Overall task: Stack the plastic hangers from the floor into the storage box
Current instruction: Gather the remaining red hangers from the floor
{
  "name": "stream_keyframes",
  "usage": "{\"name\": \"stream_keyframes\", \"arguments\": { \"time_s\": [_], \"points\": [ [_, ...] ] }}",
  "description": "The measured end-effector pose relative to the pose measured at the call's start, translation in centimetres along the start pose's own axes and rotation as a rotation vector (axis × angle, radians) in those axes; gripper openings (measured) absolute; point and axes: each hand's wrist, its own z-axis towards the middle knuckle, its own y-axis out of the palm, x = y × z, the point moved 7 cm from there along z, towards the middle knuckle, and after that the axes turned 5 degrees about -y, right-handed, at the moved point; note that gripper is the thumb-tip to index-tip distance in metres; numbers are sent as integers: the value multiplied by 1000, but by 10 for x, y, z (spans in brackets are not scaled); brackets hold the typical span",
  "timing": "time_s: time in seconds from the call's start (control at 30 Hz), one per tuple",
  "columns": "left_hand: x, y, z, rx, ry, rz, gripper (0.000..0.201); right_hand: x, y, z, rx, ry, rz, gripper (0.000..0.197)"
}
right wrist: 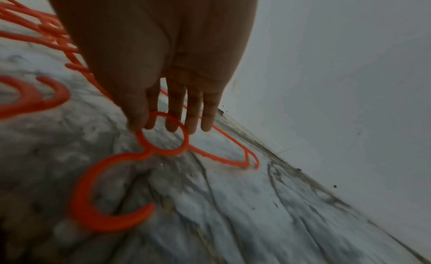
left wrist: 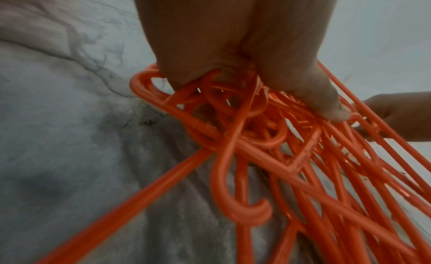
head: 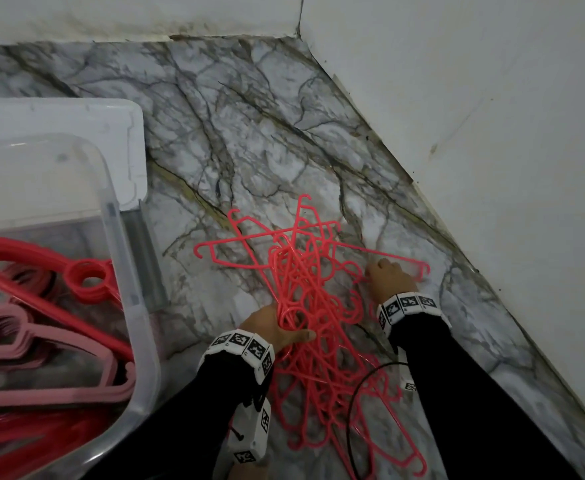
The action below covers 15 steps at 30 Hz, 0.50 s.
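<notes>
A tangled bundle of coral-red plastic hangers (head: 305, 289) lies on the marble floor. My left hand (head: 277, 327) grips the bundle (left wrist: 256, 139) by its hooks and necks, fingers curled round them (left wrist: 233, 46). My right hand (head: 388, 275) reaches down to a single hanger (head: 388, 255) lying flat near the wall. There the thumb and index finger (right wrist: 140, 116) pinch the rim of its small ring (right wrist: 184, 139); the other fingers stay straight. The clear storage box (head: 124, 258) at the left holds red hangers (head: 41, 271) and pink hangers (head: 41, 386).
The box lid (head: 124, 133) lies on the floor behind the box. A white wall (head: 492, 98) runs diagonally close on the right, leaving a narrow strip of floor beside the single hanger. A black cable (head: 353, 393) loops over the hangers near my right forearm.
</notes>
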Motion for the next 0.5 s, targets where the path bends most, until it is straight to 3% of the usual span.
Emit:
{"name": "stream_keyframes", "arguments": {
  "time_s": [0.13, 0.27, 0.43, 0.5],
  "points": [
    [2, 3, -1, 5, -3, -48, 53, 8, 11, -18, -18, 19, 212, 26],
    [24, 6, -9, -7, 65, -87, 43, 8, 14, -33, -1, 45, 539, 31],
    [58, -13, -23, 52, 154, -136, 70, 9, 0, -56, 111, 250, 1477, 36],
    [75, -21, -29, 92, 181, -128, 58, 4, -12, -68, 86, 273, 1667, 54]
  ]
}}
